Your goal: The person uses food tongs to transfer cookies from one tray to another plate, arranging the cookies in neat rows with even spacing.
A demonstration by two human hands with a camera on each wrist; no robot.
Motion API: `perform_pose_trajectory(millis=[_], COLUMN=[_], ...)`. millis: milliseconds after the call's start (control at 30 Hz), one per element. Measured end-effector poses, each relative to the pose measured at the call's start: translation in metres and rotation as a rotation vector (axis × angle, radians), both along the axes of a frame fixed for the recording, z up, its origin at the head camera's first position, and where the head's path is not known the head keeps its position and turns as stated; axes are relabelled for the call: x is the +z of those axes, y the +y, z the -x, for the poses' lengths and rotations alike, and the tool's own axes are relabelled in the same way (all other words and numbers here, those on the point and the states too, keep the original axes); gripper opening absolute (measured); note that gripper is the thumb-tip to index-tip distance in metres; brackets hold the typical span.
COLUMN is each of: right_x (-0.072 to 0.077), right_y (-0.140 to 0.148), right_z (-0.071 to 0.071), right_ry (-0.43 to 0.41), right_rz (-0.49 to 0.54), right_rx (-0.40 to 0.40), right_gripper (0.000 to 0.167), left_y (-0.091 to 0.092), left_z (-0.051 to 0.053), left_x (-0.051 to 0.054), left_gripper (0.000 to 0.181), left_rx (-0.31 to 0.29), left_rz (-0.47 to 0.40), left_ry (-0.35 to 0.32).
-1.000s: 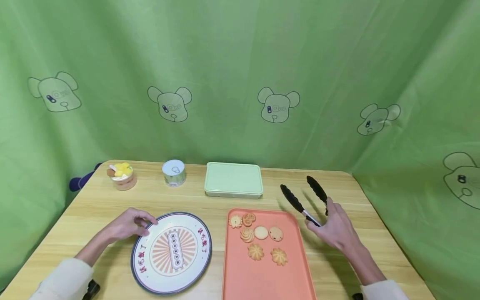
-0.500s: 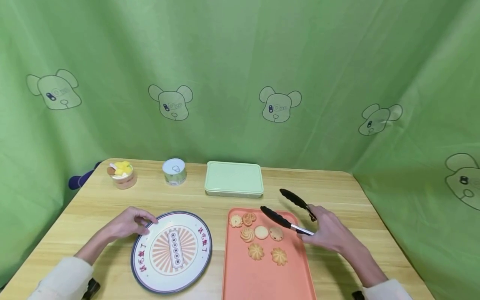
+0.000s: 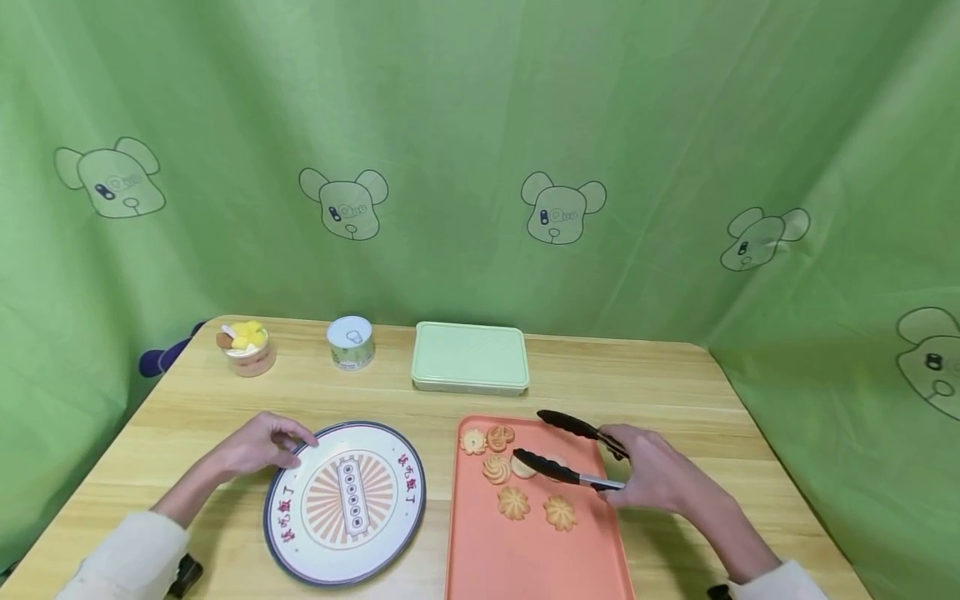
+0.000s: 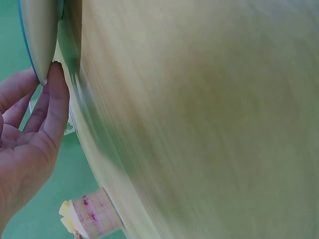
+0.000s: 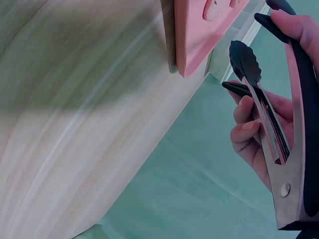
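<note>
On the wood-grain table (image 3: 180, 417), a small pink-layered dessert cup (image 3: 251, 358) topped with yellow pieces stands near the far left corner. In front of it, the bare left hand (image 3: 258, 450) pinches the upper-left rim of a round white plate (image 3: 382, 546) with a dark blue edge, red characters and a striped orange centre. Behind the plate stands a short cylindrical can (image 3: 352, 354) with a pale lid, then a flat rectangular mint-green box (image 3: 470, 358). To the right of the plate lies a coral-pink rectangular tray (image 3: 536, 567) with seven golden-brown cookies (image 3: 513, 502) of various shapes in its far half. Metal tongs with black scalloped tips (image 3: 557, 470) reach over the tray's right edge, arms spread, partly covering two round cookies; contact is unclear. At the far right, the bare right hand (image 3: 660, 471) grasps the tongs.
</note>
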State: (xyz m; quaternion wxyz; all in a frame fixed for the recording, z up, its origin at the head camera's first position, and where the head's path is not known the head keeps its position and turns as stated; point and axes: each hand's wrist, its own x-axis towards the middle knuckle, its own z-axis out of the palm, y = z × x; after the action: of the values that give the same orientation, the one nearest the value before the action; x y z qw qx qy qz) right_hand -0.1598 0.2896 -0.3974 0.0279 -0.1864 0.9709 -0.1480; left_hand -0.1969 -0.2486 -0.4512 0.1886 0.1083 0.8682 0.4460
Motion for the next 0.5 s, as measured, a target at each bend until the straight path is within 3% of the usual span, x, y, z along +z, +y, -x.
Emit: perform_pose_trajectory(millis=[167, 500], right_x=[0.0016, -0.0001], right_y=[-0.0029, -0.0081], right_z=[-0.0029, -0.0079], right_ry=[-0.083, -0.135], right_rz=[-0.014, -0.013], right_rx=[0.000, -0.003], right_gripper=[0.082, 0.077], left_y=[0.0002, 0.0008], left_z=[-0.0002, 0.0002], left_x=[0.0001, -0.0012], left_gripper=[0.032, 0.032], left_rx=[0.003, 0.010], left_rz=[-0.003, 0.000], left_ry=[-0.001, -0.002])
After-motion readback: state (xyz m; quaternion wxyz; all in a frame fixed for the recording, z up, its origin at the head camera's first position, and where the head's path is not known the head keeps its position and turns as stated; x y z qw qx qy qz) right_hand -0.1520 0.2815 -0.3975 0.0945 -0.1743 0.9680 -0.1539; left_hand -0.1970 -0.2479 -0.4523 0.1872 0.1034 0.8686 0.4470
